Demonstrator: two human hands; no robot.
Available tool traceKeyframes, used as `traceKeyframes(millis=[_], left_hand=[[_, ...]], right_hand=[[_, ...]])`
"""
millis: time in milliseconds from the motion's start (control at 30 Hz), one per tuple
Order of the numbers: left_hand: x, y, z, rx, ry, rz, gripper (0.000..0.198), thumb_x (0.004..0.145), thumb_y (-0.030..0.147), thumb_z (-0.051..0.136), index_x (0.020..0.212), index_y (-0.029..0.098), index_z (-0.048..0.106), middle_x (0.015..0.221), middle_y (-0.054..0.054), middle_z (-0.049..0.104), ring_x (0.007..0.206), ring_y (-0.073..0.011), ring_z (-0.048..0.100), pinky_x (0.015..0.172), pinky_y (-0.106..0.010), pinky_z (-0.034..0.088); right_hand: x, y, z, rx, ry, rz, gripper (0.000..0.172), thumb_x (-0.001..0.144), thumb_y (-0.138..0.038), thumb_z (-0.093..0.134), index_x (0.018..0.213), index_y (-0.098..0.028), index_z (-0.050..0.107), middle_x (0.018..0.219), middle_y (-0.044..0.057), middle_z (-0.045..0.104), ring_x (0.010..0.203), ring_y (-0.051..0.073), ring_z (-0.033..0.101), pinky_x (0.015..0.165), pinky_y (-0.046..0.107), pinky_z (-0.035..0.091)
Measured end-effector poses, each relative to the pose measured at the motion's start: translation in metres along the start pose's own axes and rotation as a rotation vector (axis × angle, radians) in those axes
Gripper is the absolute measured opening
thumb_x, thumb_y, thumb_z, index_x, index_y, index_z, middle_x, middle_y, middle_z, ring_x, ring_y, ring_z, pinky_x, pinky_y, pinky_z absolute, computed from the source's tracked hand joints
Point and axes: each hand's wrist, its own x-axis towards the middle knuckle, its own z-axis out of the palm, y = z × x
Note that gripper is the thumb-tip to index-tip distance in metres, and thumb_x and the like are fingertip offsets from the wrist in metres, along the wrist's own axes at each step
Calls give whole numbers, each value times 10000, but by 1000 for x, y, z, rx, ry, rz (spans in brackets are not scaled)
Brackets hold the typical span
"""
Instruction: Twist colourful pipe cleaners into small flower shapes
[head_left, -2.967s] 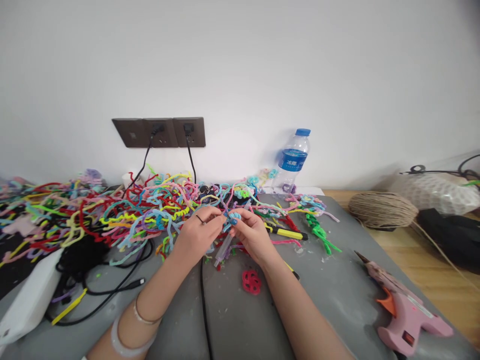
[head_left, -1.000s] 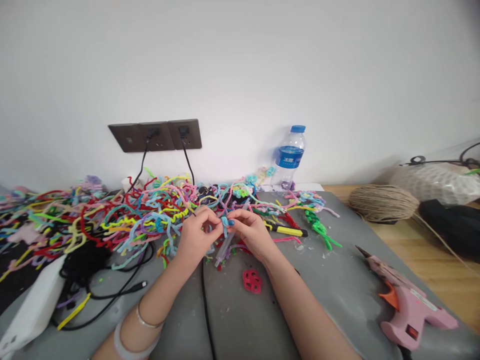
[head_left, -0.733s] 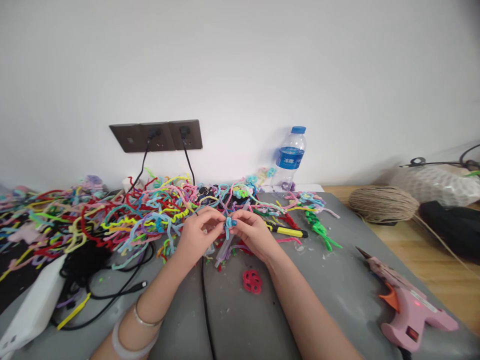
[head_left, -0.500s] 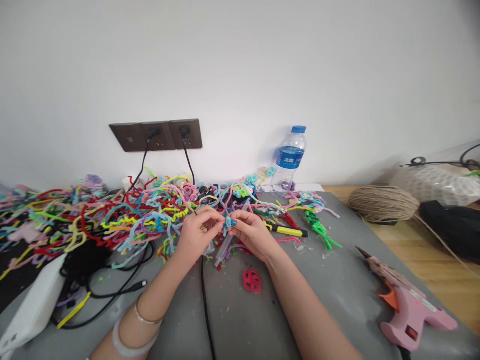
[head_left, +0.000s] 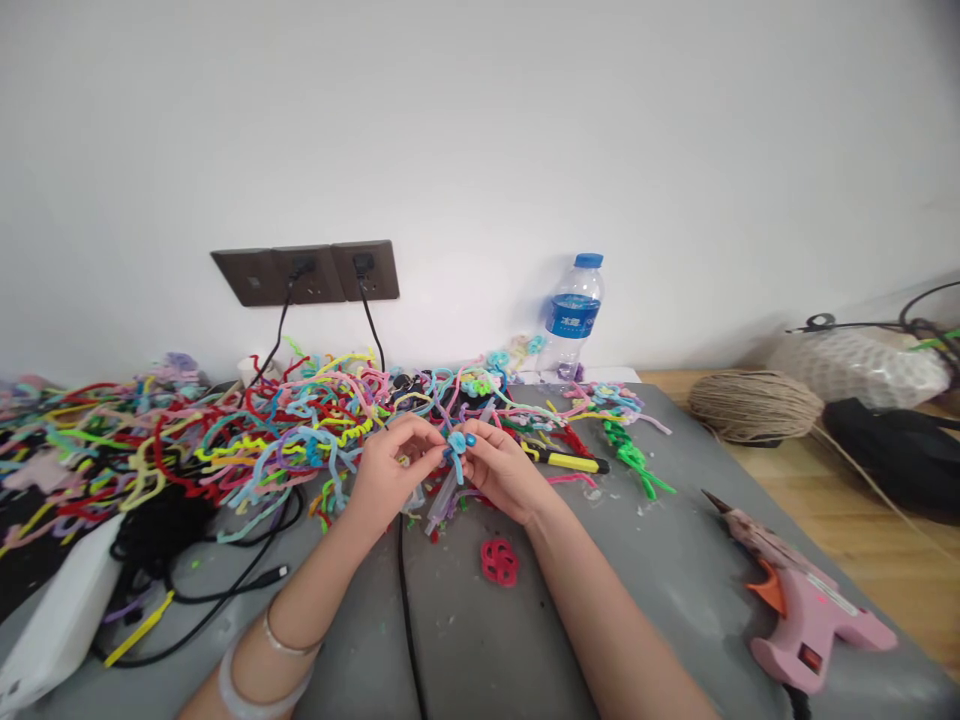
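Observation:
Both of my hands meet over the middle of the grey table. Together they pinch a small light-blue pipe cleaner twisted into a little coil. My left hand grips it from the left with fingers curled. My right hand pinches it from the right, blue-painted nails showing. Just behind them spreads a tangled heap of coloured pipe cleaners. A finished red knot shape lies on the table close below my right wrist.
A pink glue gun lies at the right front. A yellow-black cutter, green twisted pieces, a water bottle and a twine ball sit to the right. Black cables and a white box lie at the left.
My hands have stayed together on the light-blue piece, turning and re-pinching it slightly. The view has shifted a little to the right.

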Motion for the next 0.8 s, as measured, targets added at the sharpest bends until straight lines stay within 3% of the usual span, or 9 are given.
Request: traceKeyframes(millis=[367, 600, 800], left_hand=[[-1, -1, 1, 136, 71, 106, 82, 793, 106, 603, 766, 183, 613, 786, -18, 632, 645, -114, 589, 529, -198, 462], [-5, 3, 1, 453, 98, 297, 143, 822, 84, 556, 737, 199, 566, 705, 16, 583, 660, -115, 589, 654, -229, 483], [-8, 5, 3, 576, 103, 330, 184, 805, 76, 540, 683, 210, 506, 658, 24, 561, 632, -121, 594, 661, -232, 487]], right_hand=[[0, -1, 1, -55, 23, -19, 272, 638, -371, 869, 748, -167, 726, 634, -20, 656, 545, 65, 593, 564, 155, 538], [0, 0, 3, -204, 58, -118, 239, 661, -380, 845, 748, -185, 739, 651, -8, 668, 584, 100, 609, 591, 211, 549], [0, 1, 2, -255, 65, -122, 237, 663, -382, 835, 756, -184, 745, 661, -1, 675, 595, 115, 607, 589, 235, 545]])
